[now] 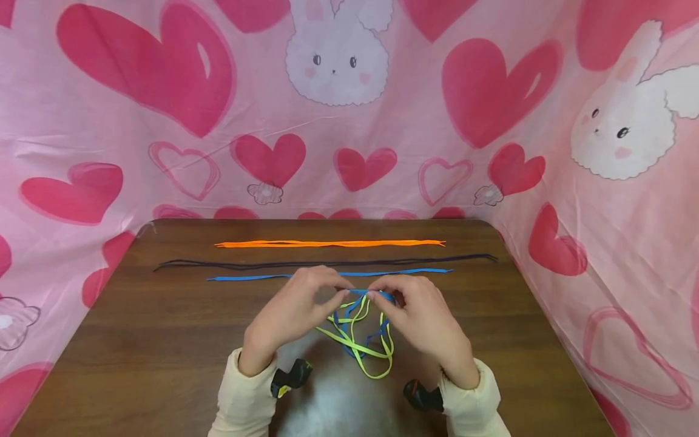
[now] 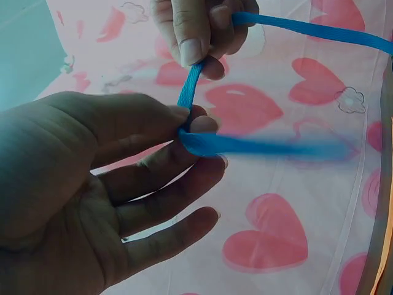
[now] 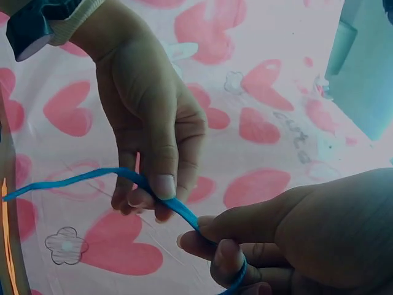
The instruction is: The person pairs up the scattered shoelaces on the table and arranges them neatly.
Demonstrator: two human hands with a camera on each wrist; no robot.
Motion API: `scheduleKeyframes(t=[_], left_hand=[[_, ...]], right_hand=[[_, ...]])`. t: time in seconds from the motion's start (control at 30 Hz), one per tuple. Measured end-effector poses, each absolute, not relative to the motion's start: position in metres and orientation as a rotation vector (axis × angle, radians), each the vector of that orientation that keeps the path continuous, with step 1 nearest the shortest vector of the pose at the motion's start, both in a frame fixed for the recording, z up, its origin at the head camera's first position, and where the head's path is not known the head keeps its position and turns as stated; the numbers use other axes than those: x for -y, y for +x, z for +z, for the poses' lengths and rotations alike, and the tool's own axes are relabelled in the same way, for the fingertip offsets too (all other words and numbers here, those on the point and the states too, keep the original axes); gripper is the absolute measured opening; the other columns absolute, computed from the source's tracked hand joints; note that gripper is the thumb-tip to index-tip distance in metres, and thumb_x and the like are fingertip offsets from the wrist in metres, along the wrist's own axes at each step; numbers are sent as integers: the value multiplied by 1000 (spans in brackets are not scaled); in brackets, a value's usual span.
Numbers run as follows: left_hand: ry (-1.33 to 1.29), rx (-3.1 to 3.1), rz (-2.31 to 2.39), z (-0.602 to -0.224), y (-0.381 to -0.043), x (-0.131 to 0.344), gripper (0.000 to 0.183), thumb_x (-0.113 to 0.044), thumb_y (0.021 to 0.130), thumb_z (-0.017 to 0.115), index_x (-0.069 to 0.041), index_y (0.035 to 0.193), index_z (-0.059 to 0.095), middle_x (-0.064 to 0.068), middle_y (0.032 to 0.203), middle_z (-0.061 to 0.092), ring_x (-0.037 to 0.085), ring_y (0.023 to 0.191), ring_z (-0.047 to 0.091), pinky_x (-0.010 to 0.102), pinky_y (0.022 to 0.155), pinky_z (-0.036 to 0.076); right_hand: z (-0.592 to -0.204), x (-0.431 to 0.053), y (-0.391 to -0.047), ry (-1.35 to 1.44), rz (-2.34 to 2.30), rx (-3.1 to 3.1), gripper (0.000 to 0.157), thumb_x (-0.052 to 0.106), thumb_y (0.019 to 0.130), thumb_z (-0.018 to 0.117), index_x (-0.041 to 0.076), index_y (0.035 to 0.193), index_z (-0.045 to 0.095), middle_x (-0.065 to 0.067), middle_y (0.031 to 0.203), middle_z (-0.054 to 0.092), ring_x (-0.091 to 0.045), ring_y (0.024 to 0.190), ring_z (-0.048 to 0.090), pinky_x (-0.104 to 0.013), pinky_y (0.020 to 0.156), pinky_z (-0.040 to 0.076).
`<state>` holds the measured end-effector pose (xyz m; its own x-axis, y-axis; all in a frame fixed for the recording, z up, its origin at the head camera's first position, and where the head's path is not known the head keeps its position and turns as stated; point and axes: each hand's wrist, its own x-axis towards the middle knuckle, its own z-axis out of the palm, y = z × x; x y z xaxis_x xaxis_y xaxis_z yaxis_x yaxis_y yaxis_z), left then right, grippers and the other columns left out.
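A flat blue shoelace (image 1: 358,292) is stretched in a short span between both hands. My left hand (image 1: 297,309) pinches it between thumb and forefinger, other fingers loosely spread in the left wrist view. A blurred end of the lace (image 2: 245,147) hangs free past those fingertips. Close by on the right, my right hand (image 1: 428,312) pinches the same lace, which loops around its fingers (image 3: 228,255) in the right wrist view. Directly below the hands lies a loose tangle of yellow-green shoelace (image 1: 377,374) mixed with blue lengths.
Across the brown table (image 1: 136,340), farther back, lie straightened laces: an orange pair (image 1: 262,244), a dark pair (image 1: 218,265) and a single blue lace (image 1: 246,278). Pink heart-patterned cloth (image 1: 404,121) hangs behind and along both sides. Black wrist cameras sit at both cuffs.
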<state>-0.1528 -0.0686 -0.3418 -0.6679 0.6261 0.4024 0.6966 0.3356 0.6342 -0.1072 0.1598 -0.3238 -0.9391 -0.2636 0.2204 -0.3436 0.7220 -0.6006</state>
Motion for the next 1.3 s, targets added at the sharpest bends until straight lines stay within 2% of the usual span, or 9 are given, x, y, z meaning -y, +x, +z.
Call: scheduleKeyframes(t=[0.4,0.77,0.9,1.17,1.3], left_hand=[[-1163,2535,-1253,-343,-154,70,12,-4,94,71,-8,104,76,-2,98,75,8,85,66,29,78,56],[-1050,2519,-1321,-341,-155,82,9,-7,94,72,-11,101,76,-5,99,74,7,89,64,32,83,55],[-1022,2398,-1335,-341,-157,87,10,-5,92,73,-9,101,75,-3,98,74,8,88,65,33,83,55],[-904,2041,-1413,-340,-161,89,21,5,86,76,-8,102,77,1,93,75,12,89,67,22,82,51],[-831,1980,-1436,-340,-163,91,19,6,86,75,-5,102,76,3,95,74,15,91,67,23,83,51]], right_hand=[[-322,-176,-110,405,1010,2775,5,19,91,78,22,95,78,12,58,44,-7,51,41,-26,50,35],[-319,-186,-113,373,990,2761,8,15,90,78,19,97,78,11,56,43,-8,51,40,-27,49,34],[-319,-189,-113,375,1002,2732,8,13,90,78,19,95,78,12,59,47,-7,51,41,-27,50,35],[-318,-191,-113,388,1034,2706,8,11,89,78,17,95,78,12,60,49,-8,52,42,-26,50,36],[-318,-190,-113,381,1046,2711,5,15,90,78,17,95,78,11,60,48,-8,53,42,-26,50,37]])
